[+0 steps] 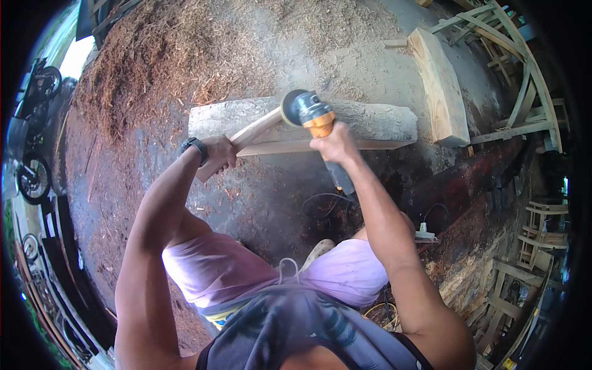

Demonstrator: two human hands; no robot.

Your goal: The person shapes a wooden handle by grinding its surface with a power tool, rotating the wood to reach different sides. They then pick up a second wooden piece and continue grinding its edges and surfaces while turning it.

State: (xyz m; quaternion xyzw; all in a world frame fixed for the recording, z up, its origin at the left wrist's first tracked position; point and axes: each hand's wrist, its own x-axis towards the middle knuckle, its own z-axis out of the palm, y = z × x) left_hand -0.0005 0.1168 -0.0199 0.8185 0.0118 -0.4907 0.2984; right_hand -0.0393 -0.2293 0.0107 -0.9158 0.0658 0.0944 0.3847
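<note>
My left hand (219,152) is closed around the lower end of a pale wooden bar (258,128), with a dark watch on that wrist. The bar slants up to the right over a rough log (364,117). My right hand (336,143) grips an angle grinder (317,117) with an orange and black body. Its round disc (292,106) is at the upper end of the bar and seems to touch it. The grinder's handle end (339,177) points down towards me, and a dark cord lies on the ground below.
A thick pale timber (439,92) lies to the right of the log. Wood shavings (148,61) cover the ground at the upper left. Curved wooden frames (524,74) stand at the far right. A power socket (424,233) sits near my right knee. Motorcycles (36,179) are at the left edge.
</note>
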